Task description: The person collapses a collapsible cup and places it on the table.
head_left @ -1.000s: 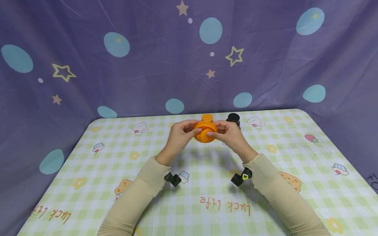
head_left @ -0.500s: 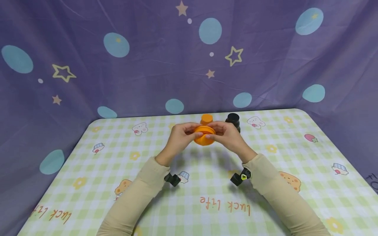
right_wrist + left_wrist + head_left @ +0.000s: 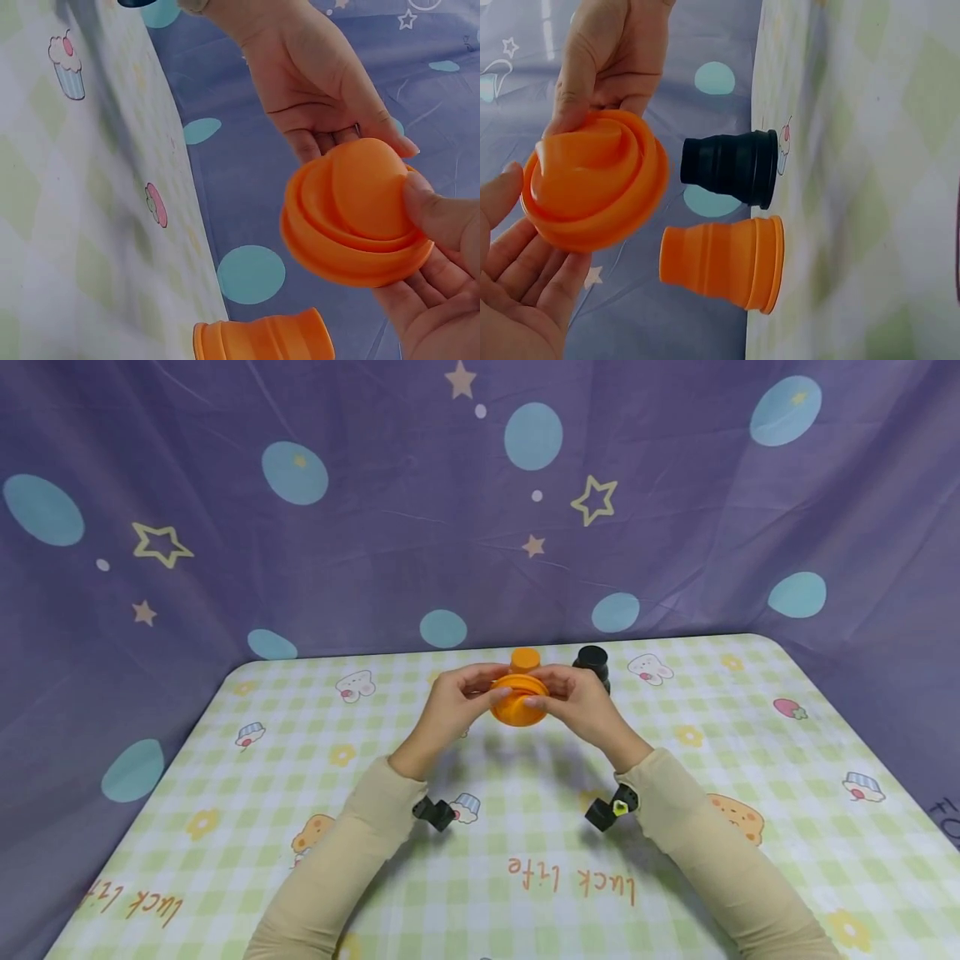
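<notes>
My left hand (image 3: 457, 695) and right hand (image 3: 583, 697) pinch an orange cup (image 3: 519, 715) above the checked tablecloth (image 3: 450, 910); purple curtain (image 3: 375, 560) hangs behind it.

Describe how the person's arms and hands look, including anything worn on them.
Plain beige long sleeves cover both forearms, ending at the wrists. The left hand and right hand are ungloved. A small black device sits by the left wrist, another black device by the right, with a yellow-green mark.
</notes>
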The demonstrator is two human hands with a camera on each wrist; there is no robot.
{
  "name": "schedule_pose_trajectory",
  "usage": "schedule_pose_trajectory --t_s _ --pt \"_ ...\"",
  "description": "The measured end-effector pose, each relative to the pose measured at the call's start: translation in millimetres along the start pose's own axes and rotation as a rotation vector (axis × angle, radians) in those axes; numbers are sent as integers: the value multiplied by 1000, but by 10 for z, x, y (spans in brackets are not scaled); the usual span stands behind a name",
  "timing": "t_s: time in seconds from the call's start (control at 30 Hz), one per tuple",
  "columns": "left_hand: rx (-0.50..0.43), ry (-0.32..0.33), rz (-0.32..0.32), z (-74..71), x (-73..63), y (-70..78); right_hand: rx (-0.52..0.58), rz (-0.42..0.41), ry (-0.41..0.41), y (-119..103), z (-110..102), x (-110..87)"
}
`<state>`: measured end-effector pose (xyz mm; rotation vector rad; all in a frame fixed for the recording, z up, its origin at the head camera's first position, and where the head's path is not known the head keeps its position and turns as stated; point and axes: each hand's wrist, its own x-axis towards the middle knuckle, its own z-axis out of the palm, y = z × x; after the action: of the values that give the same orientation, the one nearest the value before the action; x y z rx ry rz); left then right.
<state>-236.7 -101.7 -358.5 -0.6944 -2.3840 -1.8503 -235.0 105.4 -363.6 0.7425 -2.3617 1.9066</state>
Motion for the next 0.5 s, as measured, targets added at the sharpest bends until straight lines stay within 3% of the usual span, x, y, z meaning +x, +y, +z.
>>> schedule_pose_trajectory --t_s 0.23,0.5 --pt "-40 -32 -18 -34 -14 2 138 20 123 -1 -26 4" --pt "-71 -12 -11 25 9 -2 228 3 163 -6 3 -8"
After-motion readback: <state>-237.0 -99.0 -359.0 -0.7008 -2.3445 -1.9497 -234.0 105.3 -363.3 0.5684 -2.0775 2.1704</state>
